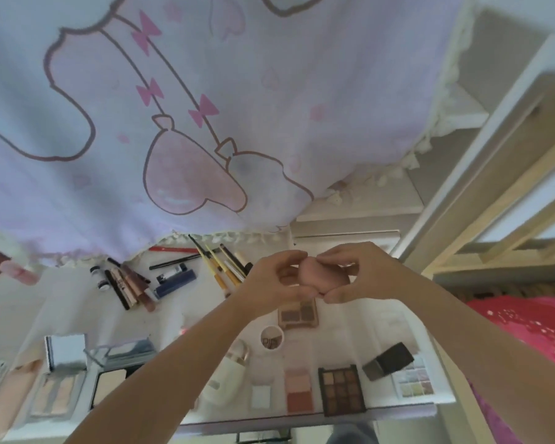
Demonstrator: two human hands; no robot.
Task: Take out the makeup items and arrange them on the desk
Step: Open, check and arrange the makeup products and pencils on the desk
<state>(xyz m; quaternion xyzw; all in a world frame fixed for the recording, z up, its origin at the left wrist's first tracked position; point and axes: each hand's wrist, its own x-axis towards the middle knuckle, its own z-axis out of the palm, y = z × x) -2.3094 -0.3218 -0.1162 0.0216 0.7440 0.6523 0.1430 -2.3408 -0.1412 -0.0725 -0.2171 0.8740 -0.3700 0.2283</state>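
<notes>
Both hands are raised above the white desk (350, 318) and meet around a pink makeup sponge (314, 274). My left hand (276, 277) pinches its left side and my right hand (356, 270) pinches its top and right side. Below them on the desk lie a small eyeshadow palette (298, 314), a brown nine-pan palette (342, 390), a blush palette (298, 390), a pastel palette (414, 379), a round white jar (271, 338) and a dark square bottle (388, 360). Brushes (221, 267) and tubes (132, 283) lie further back.
A lilac curtain (173, 123) with pink cartoon prints hangs over the desk's back edge. Compacts and mirrored cases (77, 363) sit at front left, a white bottle (228, 376) under my left forearm. A wooden frame (494, 193) and a red cloth (526, 322) are at right.
</notes>
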